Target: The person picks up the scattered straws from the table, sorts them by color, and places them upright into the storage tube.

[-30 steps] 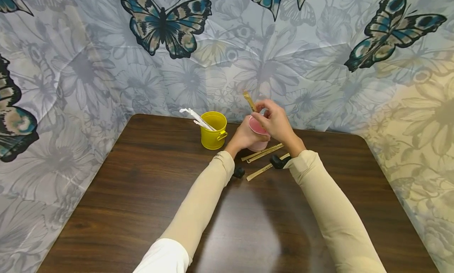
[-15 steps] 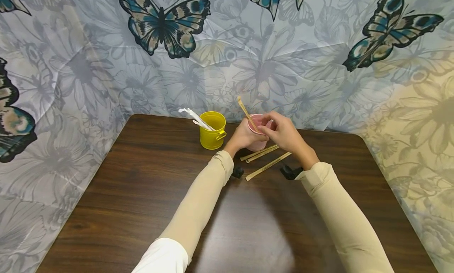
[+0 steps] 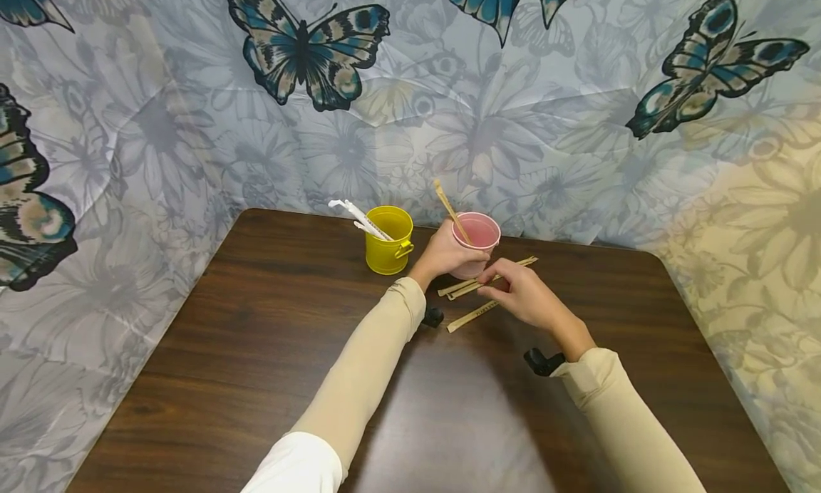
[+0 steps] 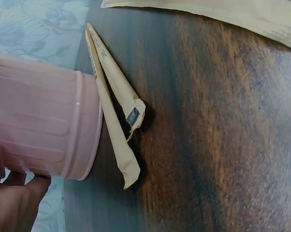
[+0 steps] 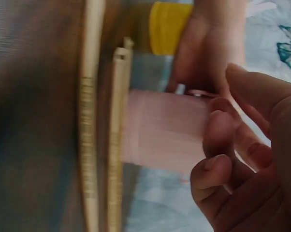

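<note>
My left hand (image 3: 441,254) grips a pink plastic cup (image 3: 473,256) by its side, near the table's back edge. In the cup leans a slim brown paper-wrapped stick (image 3: 449,206), its upper end standing above the rim. My right hand (image 3: 527,295) hovers over the table just in front of the cup, fingers loosely bent and nothing between them. Below the cup lie two more brown paper-wrapped sticks (image 4: 117,130) side by side, and a third wrapped stick (image 5: 89,121) is nearer to me. The right hand overlaps part of them in the head view.
A yellow bucket (image 3: 388,258) stands left of the cup, with several white-wrapped sticks (image 3: 365,221) leaning in it. The dark wooden table (image 3: 256,365) ends at the back against a butterfly-patterned cloth (image 3: 346,151). Black wrist cameras (image 3: 542,362) jut out below the wrists.
My right hand let go of the wrapped stick, leaving it in the cup, and drew back toward me and down to the right. The left hand keeps its hold on the cup.
</note>
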`<action>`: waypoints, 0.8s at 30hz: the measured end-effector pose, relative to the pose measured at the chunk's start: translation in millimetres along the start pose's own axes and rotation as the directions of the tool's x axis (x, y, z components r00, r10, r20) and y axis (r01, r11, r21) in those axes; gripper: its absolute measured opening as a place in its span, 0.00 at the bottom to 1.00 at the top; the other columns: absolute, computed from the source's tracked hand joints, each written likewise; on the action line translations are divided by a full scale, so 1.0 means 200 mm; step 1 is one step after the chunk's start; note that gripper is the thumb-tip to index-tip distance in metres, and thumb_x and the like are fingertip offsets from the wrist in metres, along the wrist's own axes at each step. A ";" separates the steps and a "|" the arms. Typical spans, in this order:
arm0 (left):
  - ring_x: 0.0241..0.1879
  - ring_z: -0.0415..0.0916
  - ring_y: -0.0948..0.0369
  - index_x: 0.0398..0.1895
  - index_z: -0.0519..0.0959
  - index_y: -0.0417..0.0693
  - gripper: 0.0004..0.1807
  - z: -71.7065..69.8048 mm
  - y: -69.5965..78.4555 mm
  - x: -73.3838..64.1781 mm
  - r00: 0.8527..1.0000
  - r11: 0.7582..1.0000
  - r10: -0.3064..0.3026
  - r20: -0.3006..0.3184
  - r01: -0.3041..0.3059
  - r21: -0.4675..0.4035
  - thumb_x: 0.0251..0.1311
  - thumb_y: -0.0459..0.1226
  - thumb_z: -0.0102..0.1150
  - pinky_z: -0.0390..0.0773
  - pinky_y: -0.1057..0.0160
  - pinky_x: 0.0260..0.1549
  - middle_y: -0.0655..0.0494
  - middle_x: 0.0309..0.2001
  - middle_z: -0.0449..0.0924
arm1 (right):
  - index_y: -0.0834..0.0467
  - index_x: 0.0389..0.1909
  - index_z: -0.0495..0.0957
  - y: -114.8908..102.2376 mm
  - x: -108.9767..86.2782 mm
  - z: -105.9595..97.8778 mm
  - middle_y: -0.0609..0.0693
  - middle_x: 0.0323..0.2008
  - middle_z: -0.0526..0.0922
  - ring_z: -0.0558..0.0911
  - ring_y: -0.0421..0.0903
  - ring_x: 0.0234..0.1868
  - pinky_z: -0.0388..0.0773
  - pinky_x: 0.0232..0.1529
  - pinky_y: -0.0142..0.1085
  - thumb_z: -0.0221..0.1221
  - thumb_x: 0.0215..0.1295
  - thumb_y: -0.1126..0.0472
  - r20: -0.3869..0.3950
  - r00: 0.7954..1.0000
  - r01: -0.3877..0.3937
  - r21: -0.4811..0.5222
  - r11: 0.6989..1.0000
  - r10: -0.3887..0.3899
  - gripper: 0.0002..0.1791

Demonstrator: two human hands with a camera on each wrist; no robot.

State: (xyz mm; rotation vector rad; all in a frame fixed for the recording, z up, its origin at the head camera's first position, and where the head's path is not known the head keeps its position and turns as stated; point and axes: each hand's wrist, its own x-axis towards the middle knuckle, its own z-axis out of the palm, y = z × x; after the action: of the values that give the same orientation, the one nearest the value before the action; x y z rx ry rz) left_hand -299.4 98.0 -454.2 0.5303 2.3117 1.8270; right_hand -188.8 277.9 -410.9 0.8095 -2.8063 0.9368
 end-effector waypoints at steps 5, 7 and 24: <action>0.60 0.77 0.57 0.72 0.63 0.52 0.51 0.02 0.00 -0.01 1.000 1.000 -0.013 -0.021 0.013 0.009 0.44 0.45 0.83 0.77 0.56 0.63 0.53 0.62 0.77 | 0.58 0.42 0.83 0.05 -0.06 0.09 0.49 0.42 0.84 0.78 0.42 0.34 0.77 0.34 0.32 0.69 0.64 0.62 0.053 0.998 -0.030 -0.004 1.000 0.030 0.08; 0.61 0.77 0.56 0.72 0.63 0.51 0.52 0.02 0.00 -0.01 0.999 1.000 -0.017 -0.031 0.017 0.007 0.44 0.45 0.83 0.77 0.55 0.64 0.53 0.62 0.77 | 0.58 0.43 0.83 0.07 -0.06 0.12 0.50 0.44 0.84 0.81 0.45 0.37 0.79 0.37 0.34 0.69 0.65 0.61 0.074 0.996 -0.041 0.000 0.999 0.041 0.09; 0.62 0.76 0.56 0.73 0.62 0.52 0.52 0.01 -0.01 -0.01 0.999 0.999 -0.037 -0.019 0.037 -0.001 0.45 0.45 0.83 0.77 0.55 0.64 0.52 0.63 0.77 | 0.55 0.44 0.86 0.11 -0.09 0.20 0.51 0.46 0.82 0.85 0.51 0.45 0.82 0.44 0.53 0.67 0.65 0.60 0.111 0.975 -0.169 -0.198 0.965 0.194 0.08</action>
State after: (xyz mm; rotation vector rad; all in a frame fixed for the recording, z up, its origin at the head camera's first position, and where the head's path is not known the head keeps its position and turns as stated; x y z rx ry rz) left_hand -296.6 98.9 -456.4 0.4687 2.3162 1.8240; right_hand -180.2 277.5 -459.5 0.6173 -3.0658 0.6455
